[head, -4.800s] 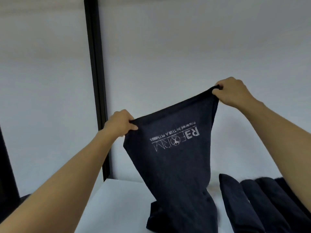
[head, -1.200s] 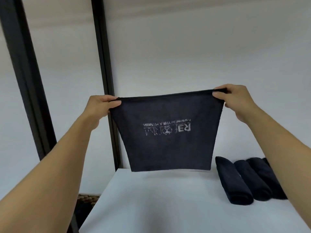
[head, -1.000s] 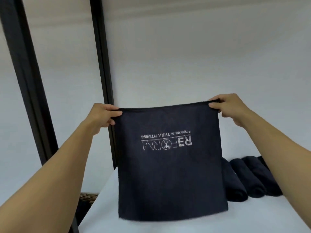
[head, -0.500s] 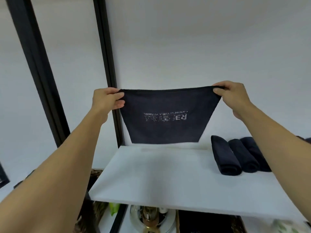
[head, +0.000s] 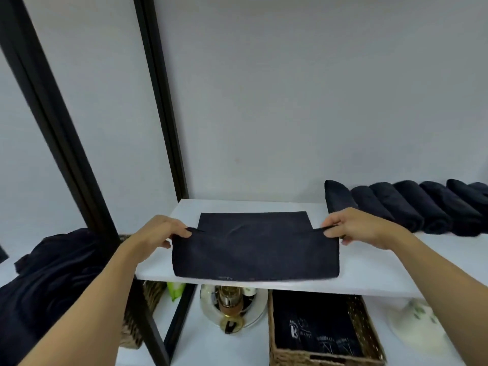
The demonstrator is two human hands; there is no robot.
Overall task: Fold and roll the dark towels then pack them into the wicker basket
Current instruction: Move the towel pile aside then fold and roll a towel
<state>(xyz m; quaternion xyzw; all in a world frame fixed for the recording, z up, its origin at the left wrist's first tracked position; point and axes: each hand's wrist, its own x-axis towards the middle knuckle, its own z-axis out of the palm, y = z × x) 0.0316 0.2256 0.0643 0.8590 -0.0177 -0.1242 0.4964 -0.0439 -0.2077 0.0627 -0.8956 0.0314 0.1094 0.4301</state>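
A dark towel point(head: 254, 247) lies flat on the white shelf point(head: 369, 270), folded over so that a nearer layer covers its front part. My left hand point(head: 161, 233) pinches the left corner of that layer. My right hand point(head: 351, 227) pinches the right corner. Several rolled dark towels point(head: 412, 207) lie side by side at the shelf's right. On the level below, a wicker basket point(head: 367, 326) holds dark folded towels with white print.
A heap of loose dark towels point(head: 45, 281) sits at the left. Two black frame posts point(head: 158, 101) rise at the left. Under the shelf stand a round white tray with a brown bottle point(head: 229, 305), a green packet point(head: 175, 289) and a second woven basket point(head: 140, 320).
The towel hung in the air from both hands with its logo showing. It now lies flat on the shelf, folded, and both hands have come down with it.
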